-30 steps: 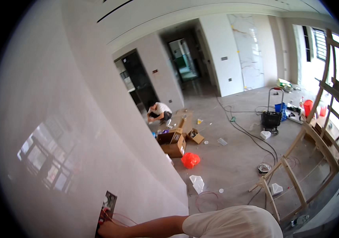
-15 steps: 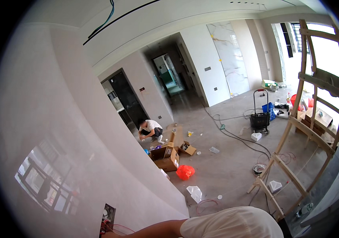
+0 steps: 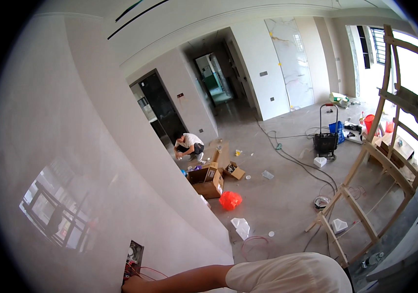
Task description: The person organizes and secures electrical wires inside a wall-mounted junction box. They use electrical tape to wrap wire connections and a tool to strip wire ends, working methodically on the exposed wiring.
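Note:
At the lower edge my right arm, in a short white sleeve, reaches left to a recessed wall box (image 3: 134, 253). My right hand (image 3: 132, 284) is at the lower end of that box, its fingers curled in; whatever they pinch is too small and partly cut off. Thin red wires (image 3: 153, 271) come out of the box beside the hand and bend across the wall. A round, pale part sits in the upper half of the opening. My left hand is out of the picture.
A wooden ladder (image 3: 357, 209) stands at right. On the floor lie cardboard boxes (image 3: 210, 188), a red plastic bag (image 3: 230, 200), white angular pieces (image 3: 241, 227) and dark cables (image 3: 287, 156). A black wheeled case (image 3: 325, 142) stands farther back. Another person (image 3: 189, 145) squats by the boxes.
The view has tilted down and a little left, so more of my right hand and forearm shows. The hand stays at the wall box. The squatting person remains in place.

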`<state>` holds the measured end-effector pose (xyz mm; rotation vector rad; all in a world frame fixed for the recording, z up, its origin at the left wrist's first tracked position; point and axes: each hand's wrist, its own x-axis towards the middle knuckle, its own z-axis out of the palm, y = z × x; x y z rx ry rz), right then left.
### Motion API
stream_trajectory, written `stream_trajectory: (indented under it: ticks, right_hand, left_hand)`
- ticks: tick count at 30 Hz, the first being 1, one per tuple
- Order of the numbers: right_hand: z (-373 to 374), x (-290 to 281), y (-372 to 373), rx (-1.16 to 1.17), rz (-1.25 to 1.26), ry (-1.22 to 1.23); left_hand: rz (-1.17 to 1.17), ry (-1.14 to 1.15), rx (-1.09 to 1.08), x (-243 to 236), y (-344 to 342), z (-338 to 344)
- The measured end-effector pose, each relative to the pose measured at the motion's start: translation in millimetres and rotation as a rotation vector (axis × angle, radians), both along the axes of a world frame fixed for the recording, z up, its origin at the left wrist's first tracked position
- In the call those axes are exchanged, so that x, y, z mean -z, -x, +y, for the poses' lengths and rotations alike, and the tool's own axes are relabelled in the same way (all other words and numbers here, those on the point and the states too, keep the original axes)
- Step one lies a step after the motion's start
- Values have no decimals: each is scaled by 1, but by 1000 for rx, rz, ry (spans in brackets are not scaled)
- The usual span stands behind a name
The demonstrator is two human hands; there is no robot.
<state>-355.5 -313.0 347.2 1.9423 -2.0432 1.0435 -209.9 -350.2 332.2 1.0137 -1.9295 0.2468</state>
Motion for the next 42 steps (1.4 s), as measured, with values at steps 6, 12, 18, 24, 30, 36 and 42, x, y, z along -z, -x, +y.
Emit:
stream_trajectory:
  ticks: [6, 12, 18, 24, 30, 36, 42]
  right_hand:
    - [22, 5, 12, 19, 90, 22]
    - [30, -8, 23, -41, 18, -16]
    - [54, 14, 68, 6, -141, -32]
    - [87, 22, 106, 123, -51, 272]
    - [123, 20, 146, 261, -74, 393]
    - [171, 4, 182, 335, -128, 431]
    - [181, -1, 187, 396, -91, 542]
  left_hand:
    - [82, -357, 141, -20, -3, 53]
    - [172, -401, 192, -16, -39, 97]
    - [106, -292, 139, -8, -15, 74]
    - [273, -525, 78, -21, -47, 140]
    - [314, -436, 139, -13, -38, 102]
    - [173, -543, 100, -25, -50, 109]
    - [69, -222, 76, -10, -52, 87]
